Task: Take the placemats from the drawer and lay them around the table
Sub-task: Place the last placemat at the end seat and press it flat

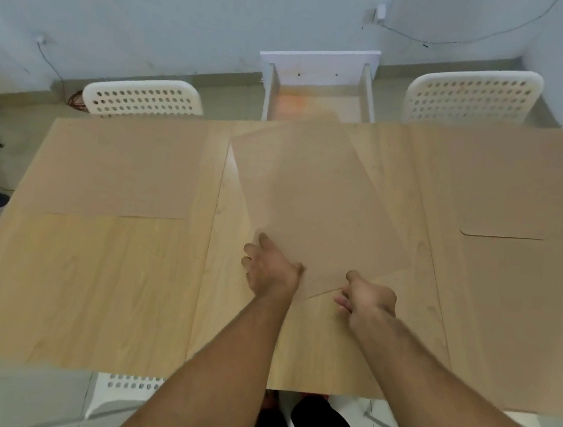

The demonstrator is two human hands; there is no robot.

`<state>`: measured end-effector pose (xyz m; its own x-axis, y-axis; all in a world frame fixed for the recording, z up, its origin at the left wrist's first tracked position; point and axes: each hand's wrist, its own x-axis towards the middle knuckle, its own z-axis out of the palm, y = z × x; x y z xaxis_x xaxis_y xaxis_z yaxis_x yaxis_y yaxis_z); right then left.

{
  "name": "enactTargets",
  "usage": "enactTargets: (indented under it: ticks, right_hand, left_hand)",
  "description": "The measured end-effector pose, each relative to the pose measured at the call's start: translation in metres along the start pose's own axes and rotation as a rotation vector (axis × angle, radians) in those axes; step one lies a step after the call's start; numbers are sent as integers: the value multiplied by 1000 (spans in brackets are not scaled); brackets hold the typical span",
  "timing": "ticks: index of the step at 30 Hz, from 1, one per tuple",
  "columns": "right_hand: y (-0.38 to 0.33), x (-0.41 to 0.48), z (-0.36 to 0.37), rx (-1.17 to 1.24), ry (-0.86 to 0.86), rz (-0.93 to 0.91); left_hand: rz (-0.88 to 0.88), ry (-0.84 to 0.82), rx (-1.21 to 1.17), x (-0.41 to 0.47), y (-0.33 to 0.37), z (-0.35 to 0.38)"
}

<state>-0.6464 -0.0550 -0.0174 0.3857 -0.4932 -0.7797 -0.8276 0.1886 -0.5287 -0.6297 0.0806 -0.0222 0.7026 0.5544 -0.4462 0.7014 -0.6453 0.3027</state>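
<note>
My forearms reach out over the near edge of the table (101, 285). The left hand (273, 271) pinches the near left edge of a mat (312, 195), thumb on top and fingers curled under. The right hand (366, 299) grips the near corner of the same mat, fingers closed around the edge. The mat sits skewed in the middle of the table, its near end held, its far end reaching toward the drawer (320, 86).

I judge the task past halfway. One mat (112, 169) lies flat at the far left, in front of a white chair (143, 96). Another (530, 189) lies at the far right before the second chair (473, 94), and a third seems to cover the near right side (510, 321), its edge overlapping that one. The near left place is bare wood, so the mat in hand probably belongs there, in front of the chair (129, 388) just showing under the table edge.

The drawer is pulled out; I cannot tell whether more mats remain inside. Nothing stands on the table in the way. Cables trail along the wall (155, 11).
</note>
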Motion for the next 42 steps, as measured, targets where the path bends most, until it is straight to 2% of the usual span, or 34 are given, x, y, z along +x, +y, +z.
enactTargets:
  ticks: [6,11,15,19,23,25,27,30,32,34,37,40,42]
  right_hand:
    - [4,-9,10,-49,74,-9]
    - [4,-18,18,89,101,48]
    - [1,-18,18,251,53,125]
    - [0,-17,18,287,13,155]
    - [4,-16,16,291,-38,185]
    - [3,-14,13,286,-72,190]
    - [1,-17,11,278,-127,186]
    - [2,-28,12,303,-229,209]
    - [-2,-39,12,462,-341,264]
    - [-11,-45,7,655,-457,272]
    - [-25,-46,0,732,-483,163]
    - [-27,-38,-7,733,-467,83]
    - [-24,-39,-12,741,-474,74]
  left_hand:
    - [-101,-96,-6,21,5,-10]
    - [-121,-87,55,24,10,-10]
    - [-168,-102,23,24,13,-12]
    - [-230,-142,-21,27,18,-15]
    - [-206,-181,-75,26,15,-12]
    - [-186,-186,-188,24,10,-9]
    - [-171,-223,-467,23,7,-8]
    - [-223,-419,-967,18,13,-18]
    - [-208,-585,-1141,15,20,-27]
    - [-161,-717,-1151,11,23,-35]
    - [-42,-817,-1017,7,17,-50]
    - [4,-831,-951,15,4,-62]
    - [-58,-769,-1054,28,-2,-70]
